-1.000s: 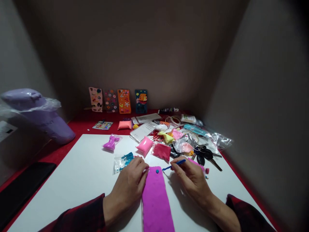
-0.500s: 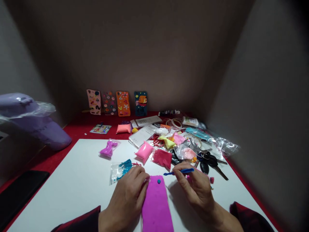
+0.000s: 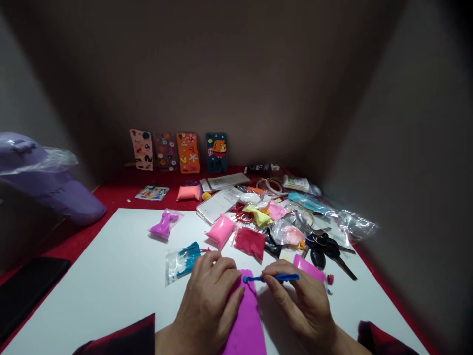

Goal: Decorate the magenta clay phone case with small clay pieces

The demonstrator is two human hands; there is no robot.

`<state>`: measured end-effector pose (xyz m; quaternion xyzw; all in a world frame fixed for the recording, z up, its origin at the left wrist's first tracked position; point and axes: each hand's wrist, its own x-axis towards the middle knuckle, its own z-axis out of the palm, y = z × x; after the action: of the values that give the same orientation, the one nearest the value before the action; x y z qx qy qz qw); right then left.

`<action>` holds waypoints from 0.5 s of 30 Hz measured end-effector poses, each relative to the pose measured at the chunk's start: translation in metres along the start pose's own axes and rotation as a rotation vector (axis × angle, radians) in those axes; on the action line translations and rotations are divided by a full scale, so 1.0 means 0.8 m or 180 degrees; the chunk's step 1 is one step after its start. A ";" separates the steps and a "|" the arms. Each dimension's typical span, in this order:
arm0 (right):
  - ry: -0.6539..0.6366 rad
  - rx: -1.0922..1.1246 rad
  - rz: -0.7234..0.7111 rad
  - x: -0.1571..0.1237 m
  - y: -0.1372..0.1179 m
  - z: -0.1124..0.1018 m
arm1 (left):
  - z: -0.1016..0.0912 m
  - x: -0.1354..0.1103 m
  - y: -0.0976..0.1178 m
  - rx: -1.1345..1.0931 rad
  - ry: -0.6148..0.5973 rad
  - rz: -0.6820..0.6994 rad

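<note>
In front of me lies a phone case covered in smooth magenta clay [image 3: 244, 320], with a small teal clay dot near its far end. My left hand [image 3: 212, 301] grips its left side, fingers curled over the edge and thumb lying on the clay. A slim blue clay modelling tool [image 3: 281, 277] is pinched in my right hand [image 3: 301, 301], held nearly level. Its tip meets the teal dot [image 3: 245, 279], covering part of it. Just left of my fingers is a clear bag of teal clay [image 3: 188, 259].
Bagged pink clay [image 3: 221, 230], red clay [image 3: 249, 242] and purple clay [image 3: 165, 224] lie on the white board [image 3: 111, 276]. Keys [image 3: 328, 249] and a heap of packets sit to the right. Decorated phone cases [image 3: 188, 153] stand at the back; a black phone-like slab [image 3: 33, 291] is left.
My right hand has brought the tool's tip left and down onto the teal dot. My left hand has shifted right, farther over the clay. The view has tilted slightly.
</note>
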<state>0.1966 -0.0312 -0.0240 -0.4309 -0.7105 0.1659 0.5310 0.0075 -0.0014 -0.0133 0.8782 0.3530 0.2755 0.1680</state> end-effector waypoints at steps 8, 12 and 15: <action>-0.0024 0.0001 -0.0047 0.000 0.001 -0.002 | 0.004 0.004 -0.003 -0.0045 -0.0065 -0.0193; -0.0048 0.0013 -0.0011 0.000 0.002 0.000 | 0.004 0.009 0.000 -0.0041 -0.0079 -0.0224; -0.0099 -0.0007 0.0095 -0.001 0.000 0.001 | 0.003 0.011 0.002 -0.0079 -0.0117 -0.0242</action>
<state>0.1958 -0.0312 -0.0248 -0.4394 -0.7123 0.1798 0.5169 0.0155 0.0036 -0.0113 0.8670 0.3795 0.2570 0.1957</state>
